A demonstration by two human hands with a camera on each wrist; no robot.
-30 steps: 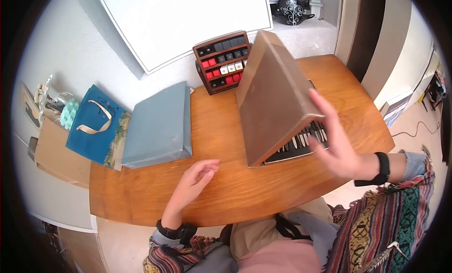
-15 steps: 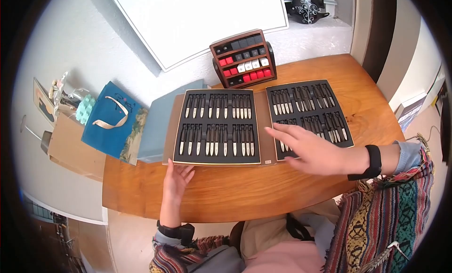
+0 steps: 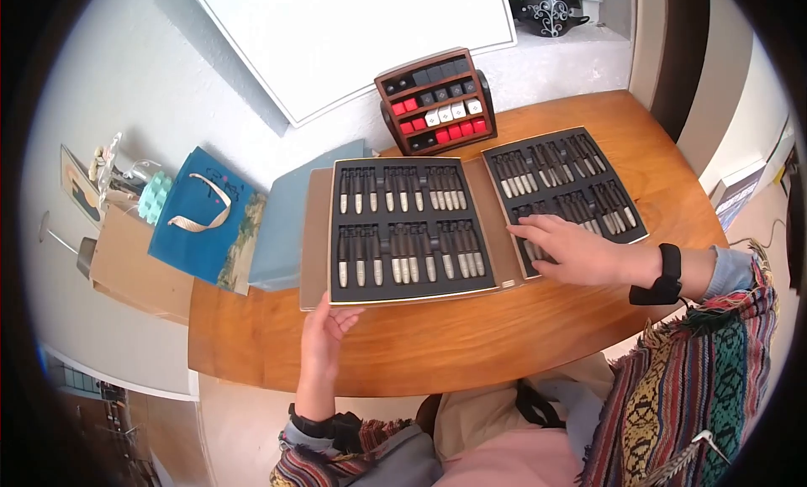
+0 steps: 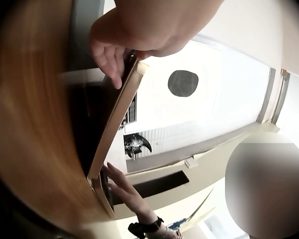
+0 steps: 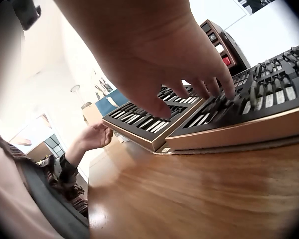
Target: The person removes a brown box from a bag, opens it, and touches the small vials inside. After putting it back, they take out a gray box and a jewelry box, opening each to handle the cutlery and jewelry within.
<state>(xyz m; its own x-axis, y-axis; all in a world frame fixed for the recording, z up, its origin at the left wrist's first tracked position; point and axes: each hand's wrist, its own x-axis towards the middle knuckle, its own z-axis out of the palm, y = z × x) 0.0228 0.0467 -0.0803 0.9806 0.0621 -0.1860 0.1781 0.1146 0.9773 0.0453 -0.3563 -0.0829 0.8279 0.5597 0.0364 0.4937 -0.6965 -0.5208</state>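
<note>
A brown book-like case lies open on the wooden table, with a black tray in its left half and another black tray in its right. Both trays hold rows of slim dark sticks with pale silvery ends. My left hand grips the left half by its near left corner, fingers underneath. That half slopes up from the spine, its outer edge raised off the table in the left wrist view. Spread over the right tray's near left part, my right hand has its fingertips on or close over the sticks.
Behind the case stands a wooden rack of red, white and black cubes. A grey-blue box sits directly left, beside a blue gift bag. The table's curved front edge runs close to my body.
The left half, standing tent-like over the right tray a second ago, has swung open to the left. My left hand has moved to its near corner. The right tray has turned slightly.
</note>
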